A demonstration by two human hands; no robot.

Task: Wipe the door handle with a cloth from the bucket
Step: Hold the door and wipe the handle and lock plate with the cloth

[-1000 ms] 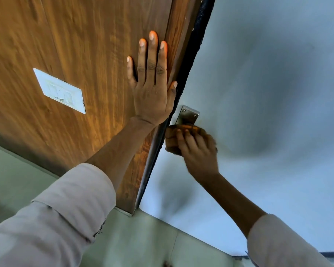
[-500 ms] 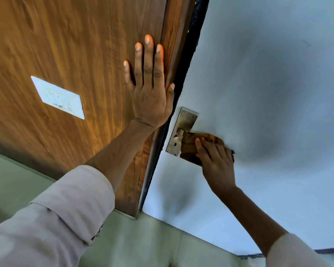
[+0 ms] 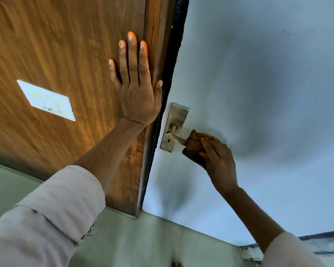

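My right hand [image 3: 219, 160] clamps a crumpled brown cloth [image 3: 194, 146] around the outer end of the door handle [image 3: 176, 138], a dull silver lever whose long axis runs rightward from its upright screw-fixed backplate [image 3: 174, 120] on the pale door [image 3: 258, 93]. My left hand [image 3: 137, 87] presses flat, fingers spread, against the wooden panel [image 3: 66, 54] left of it.

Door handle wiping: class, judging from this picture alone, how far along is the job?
Done: the brown cloth is already in the right hand, out of the bucket. In hand: it is wrapped round the lever's outer end while the left hand lies flat against the wooden panel. Left: the bare inner lever and backplate possibly.
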